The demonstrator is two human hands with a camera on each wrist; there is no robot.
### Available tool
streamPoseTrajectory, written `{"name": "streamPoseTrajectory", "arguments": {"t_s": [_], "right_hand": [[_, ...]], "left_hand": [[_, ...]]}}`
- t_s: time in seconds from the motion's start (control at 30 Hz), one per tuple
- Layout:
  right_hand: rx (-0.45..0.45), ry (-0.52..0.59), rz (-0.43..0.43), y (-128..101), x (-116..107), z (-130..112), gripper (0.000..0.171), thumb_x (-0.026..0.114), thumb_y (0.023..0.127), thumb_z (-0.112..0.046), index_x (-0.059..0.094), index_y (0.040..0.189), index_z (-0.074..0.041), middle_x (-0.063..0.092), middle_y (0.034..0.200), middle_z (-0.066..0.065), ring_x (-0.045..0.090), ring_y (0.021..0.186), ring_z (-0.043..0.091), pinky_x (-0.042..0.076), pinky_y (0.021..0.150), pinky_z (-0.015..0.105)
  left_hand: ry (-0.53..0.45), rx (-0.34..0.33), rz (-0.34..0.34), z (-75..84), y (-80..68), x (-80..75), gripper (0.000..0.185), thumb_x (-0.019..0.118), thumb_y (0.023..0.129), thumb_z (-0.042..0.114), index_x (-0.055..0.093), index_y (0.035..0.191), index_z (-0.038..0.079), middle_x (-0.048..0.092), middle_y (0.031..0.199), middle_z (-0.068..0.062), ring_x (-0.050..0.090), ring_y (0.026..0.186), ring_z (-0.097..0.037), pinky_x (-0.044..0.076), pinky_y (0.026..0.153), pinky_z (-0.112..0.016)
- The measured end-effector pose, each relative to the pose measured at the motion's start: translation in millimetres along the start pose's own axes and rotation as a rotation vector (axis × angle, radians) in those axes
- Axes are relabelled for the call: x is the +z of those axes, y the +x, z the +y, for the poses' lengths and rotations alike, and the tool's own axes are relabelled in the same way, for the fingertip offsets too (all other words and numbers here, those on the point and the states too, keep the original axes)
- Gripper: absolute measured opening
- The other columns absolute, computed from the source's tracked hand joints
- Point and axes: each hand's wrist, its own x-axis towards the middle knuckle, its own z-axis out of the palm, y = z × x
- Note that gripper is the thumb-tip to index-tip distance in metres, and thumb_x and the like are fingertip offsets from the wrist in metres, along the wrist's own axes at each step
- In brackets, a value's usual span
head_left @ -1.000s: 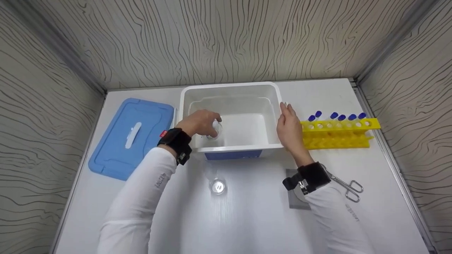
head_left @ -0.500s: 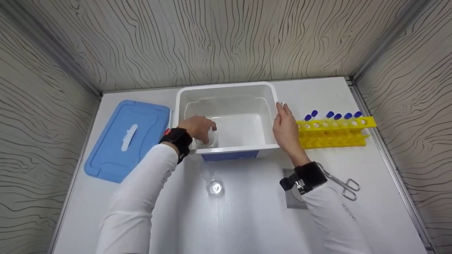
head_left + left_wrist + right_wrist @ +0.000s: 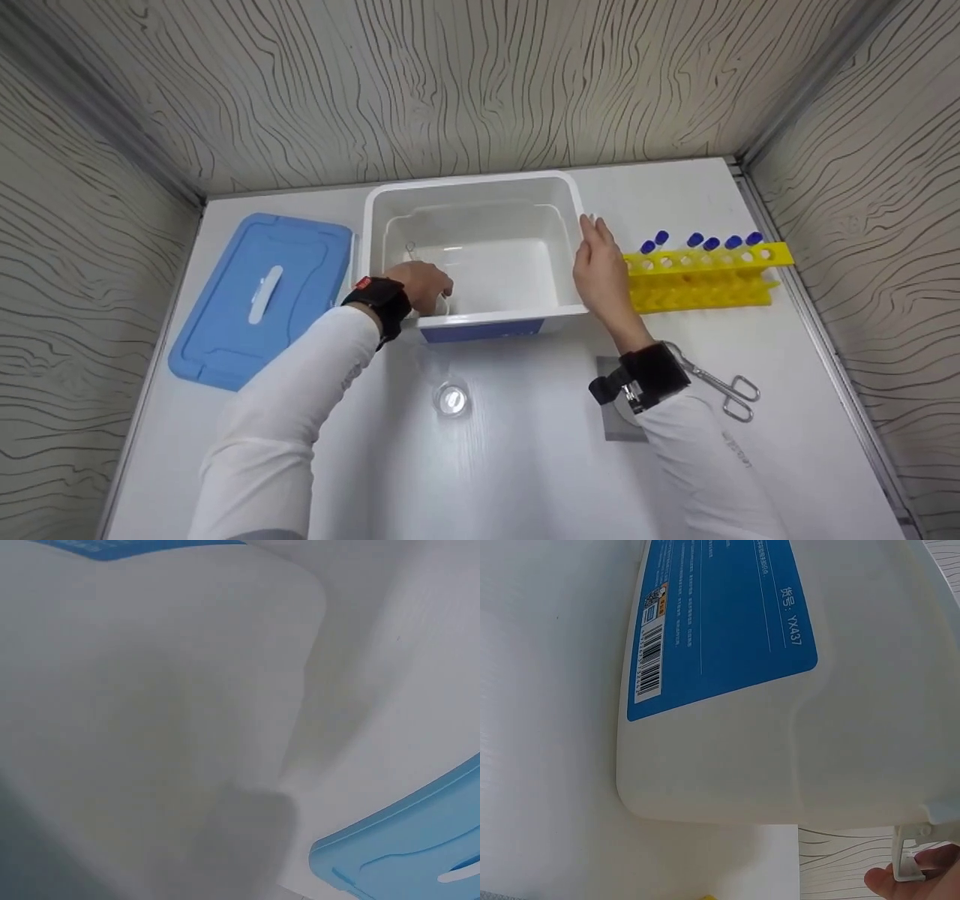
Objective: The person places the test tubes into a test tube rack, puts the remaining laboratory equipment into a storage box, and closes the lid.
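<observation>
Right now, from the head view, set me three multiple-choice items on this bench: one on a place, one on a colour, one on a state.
1. Where does the blue lid lie?
A. on the white tub
B. flat on the table, left of the tub
C. under the rack

2. What colour is the tube rack?
A. yellow
B. red
C. green

3. How is the right hand placed?
A. curled round the scissors
B. lying on the lid
C. fingers straight against the right wall of the white tub

Key: 1 B, the lid rests on the table beside the tub's left wall. 2 A, the rack with blue-capped tubes is yellow. 3 C, the straight fingers lie along the tub's right rim, while the scissors lie untouched near the wrist.
</observation>
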Motion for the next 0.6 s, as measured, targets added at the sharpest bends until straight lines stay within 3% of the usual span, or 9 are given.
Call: {"name": "streamPoseTrajectory", "arguments": {"t_s": [0.2,0.33,0.47,0.6], "right_hand": [[-0.001,-0.006,-0.006,0,1,-3,0.047,0.035,0.107,-0.018,0.037,0.153,-0.006,0.029,0.161,0.022,0.031,0.150,0.037,0.028,0.121,0.051],[-0.010,-0.013,-0.008,0,2,-4,0.047,0.036,0.107,-0.018,0.037,0.152,-0.006,0.029,0.161,0.023,0.031,0.149,0.038,0.028,0.121,0.051],[-0.023,-0.010,0.000,1,2,-2,0.047,0.036,0.106,-0.015,0.037,0.152,-0.004,0.030,0.159,0.025,0.032,0.148,0.040,0.029,0.120,0.053],[-0.027,-0.010,0.009,1,1,0,0.047,0.035,0.106,-0.015,0.038,0.151,-0.003,0.032,0.158,0.027,0.033,0.147,0.042,0.029,0.120,0.053]], "left_hand": [[-0.041,0.019,0.027,0.6,-6.6,10.1,0.040,0.055,0.093,0.009,0.062,0.132,0.010,0.066,0.131,-0.013,0.063,0.119,-0.031,0.052,0.100,-0.045],[-0.057,0.001,0.055,0.0,-8.7,13.6,0.039,0.055,0.093,0.007,0.064,0.130,0.010,0.068,0.126,-0.014,0.065,0.111,-0.030,0.054,0.094,-0.044],[-0.081,-0.040,0.010,-0.4,-7.9,8.3,0.045,0.056,0.092,0.010,0.058,0.137,0.012,0.063,0.135,-0.014,0.061,0.119,-0.030,0.051,0.101,-0.044],[-0.175,-0.083,0.008,0.3,-9.3,-2.2,0.058,0.066,0.089,0.022,0.051,0.144,0.014,0.055,0.146,-0.012,0.053,0.133,-0.030,0.045,0.110,-0.045]]}}
